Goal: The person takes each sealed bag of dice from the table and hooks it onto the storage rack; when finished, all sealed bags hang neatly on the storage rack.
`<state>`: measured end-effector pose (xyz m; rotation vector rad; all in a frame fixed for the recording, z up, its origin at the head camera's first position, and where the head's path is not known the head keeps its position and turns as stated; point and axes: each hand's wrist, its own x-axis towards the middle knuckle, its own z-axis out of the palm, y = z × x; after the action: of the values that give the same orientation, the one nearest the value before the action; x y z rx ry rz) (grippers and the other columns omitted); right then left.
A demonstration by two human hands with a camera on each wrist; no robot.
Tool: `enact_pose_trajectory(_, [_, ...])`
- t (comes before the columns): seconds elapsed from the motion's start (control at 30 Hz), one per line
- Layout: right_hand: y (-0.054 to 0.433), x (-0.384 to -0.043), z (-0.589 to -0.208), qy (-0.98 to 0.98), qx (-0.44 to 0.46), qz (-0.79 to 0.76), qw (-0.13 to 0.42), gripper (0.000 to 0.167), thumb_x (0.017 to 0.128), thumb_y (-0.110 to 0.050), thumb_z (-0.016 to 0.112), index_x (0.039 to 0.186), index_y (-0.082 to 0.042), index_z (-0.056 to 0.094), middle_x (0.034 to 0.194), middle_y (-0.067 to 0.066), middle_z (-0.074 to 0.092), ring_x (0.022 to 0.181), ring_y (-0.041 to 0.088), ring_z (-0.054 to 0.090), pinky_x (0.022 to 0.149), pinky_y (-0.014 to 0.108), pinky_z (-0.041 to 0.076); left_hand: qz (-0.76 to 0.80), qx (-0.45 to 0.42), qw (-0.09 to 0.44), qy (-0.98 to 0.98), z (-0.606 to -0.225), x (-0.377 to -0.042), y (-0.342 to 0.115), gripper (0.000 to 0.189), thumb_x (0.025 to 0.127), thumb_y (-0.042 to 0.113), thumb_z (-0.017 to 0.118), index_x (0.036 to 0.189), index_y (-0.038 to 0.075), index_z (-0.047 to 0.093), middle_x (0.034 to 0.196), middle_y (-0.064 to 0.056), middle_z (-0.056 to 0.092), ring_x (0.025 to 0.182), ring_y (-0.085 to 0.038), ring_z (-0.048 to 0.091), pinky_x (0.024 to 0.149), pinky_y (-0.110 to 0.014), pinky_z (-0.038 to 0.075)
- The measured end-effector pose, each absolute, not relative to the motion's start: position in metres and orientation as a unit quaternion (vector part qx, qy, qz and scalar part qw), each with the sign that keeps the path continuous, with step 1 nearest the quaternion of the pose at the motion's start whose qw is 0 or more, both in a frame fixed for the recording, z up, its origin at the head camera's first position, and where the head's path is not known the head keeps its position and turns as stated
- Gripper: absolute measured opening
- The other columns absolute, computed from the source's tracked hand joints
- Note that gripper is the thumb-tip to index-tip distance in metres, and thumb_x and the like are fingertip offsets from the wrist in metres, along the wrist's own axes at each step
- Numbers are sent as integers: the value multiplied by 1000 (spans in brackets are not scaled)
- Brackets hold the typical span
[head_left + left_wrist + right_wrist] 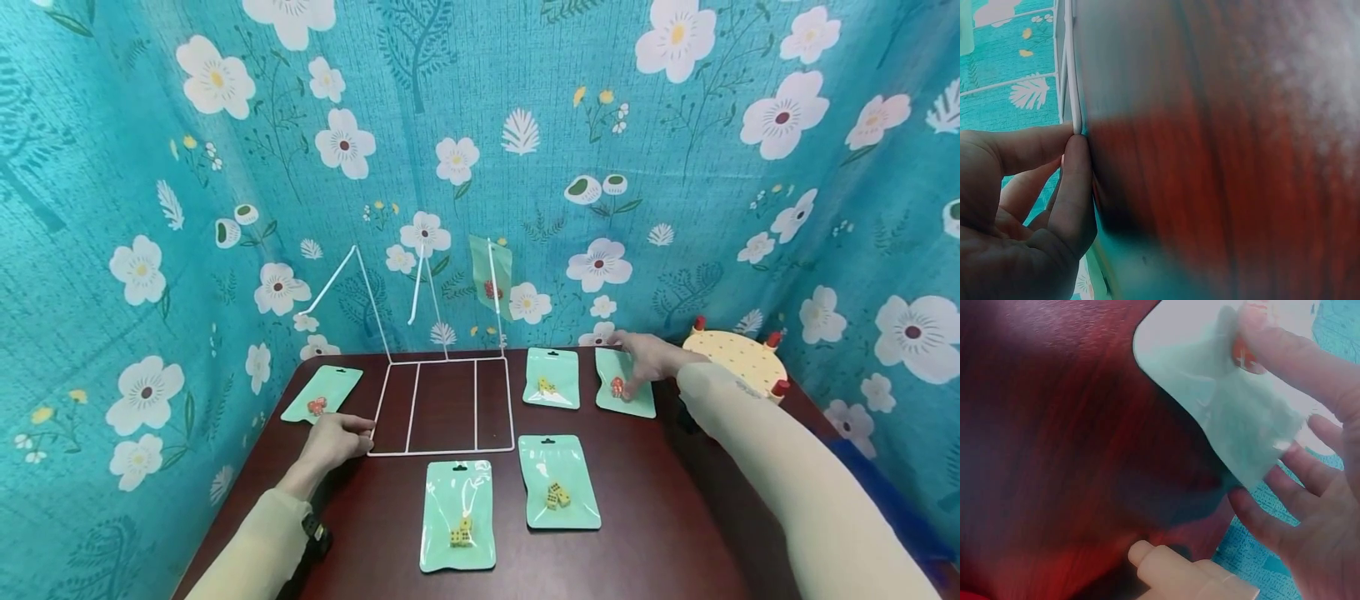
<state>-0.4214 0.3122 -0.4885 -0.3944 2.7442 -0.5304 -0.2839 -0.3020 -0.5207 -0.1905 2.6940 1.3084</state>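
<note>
Green packet (607, 367) with red dice (617, 387): head view puts it back right on dark table (637, 492). Long axis runs away from person, near end skewed slightly right. Right hand (654, 362) over its right side; left hand (333, 443) way across at white wire rack (440, 453). Left wrist cam: thumb and finger pinching rack wire. Right wrist cam: thumb on packet front, fingertips round edge, so gripping; one end points lower right.
</note>
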Motion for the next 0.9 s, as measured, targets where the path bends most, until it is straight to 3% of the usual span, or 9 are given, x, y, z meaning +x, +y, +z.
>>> enact_pose_trajectory(0.1, [313, -420, -490, 965, -138, -179, 135, 104, 65, -32, 112, 145, -7, 51, 148, 27, 62, 128, 42, 60, 111, 63, 57, 427, -77, 72, 898, -517, -282, -297, 35, 94, 6, 81, 129, 4, 84, 105, -9, 84, 88, -19, 71, 75, -28, 62])
enact_pose_trajectory(0.23, [316, -422, -488, 971, -151, -152, 107, 75, 65, -32, 112, 114, -9, 60, 123, 17, 68, 110, 34, 59, 96, 52, 57, 421, -83, 68, 901, -515, -280, -294, 35, 95, 5, 81, 130, 4, 84, 106, -10, 84, 88, -18, 70, 76, -29, 62])
enact_pose_trajectory(0.4, [319, -423, -482, 973, -159, -136, 95, 40, 74, -24, 105, 91, -16, 70, 110, 11, 73, 101, 31, 58, 90, 47, 53, 419, -86, 66, 902, -512, -278, -292, 34, 96, 5, 81, 130, 3, 84, 107, -11, 83, 87, -17, 70, 77, -30, 63])
enact_pose_trajectory(0.53, [321, -421, -478, 972, -180, -136, 59, 12, 90, -8, 87, 97, -17, 83, 117, 13, 80, 105, 32, 66, 95, 53, 59, 418, -85, 66, 902, -514, -278, -293, 33, 96, 4, 80, 129, 3, 84, 106, -11, 83, 87, -18, 70, 77, -30, 63])
enact_pose_trajectory(0.67, [323, -416, -474, 969, -206, -137, 25, 22, 98, 2, 74, 108, -12, 87, 119, 15, 83, 114, 39, 73, 100, 61, 61, 417, -85, 67, 902, -516, -280, -294, 33, 96, 4, 81, 129, 3, 84, 105, -11, 83, 87, -19, 70, 77, -30, 62])
enact_pose_trajectory(0.9, [327, -406, -460, 962, -194, -189, 33, 35, 95, 6, 74, 127, -6, 82, 133, 22, 80, 131, 49, 70, 108, 67, 59, 416, -84, 70, 903, -517, -281, -295, 34, 94, 4, 82, 128, 4, 84, 104, -9, 83, 85, -17, 70, 76, -31, 64])
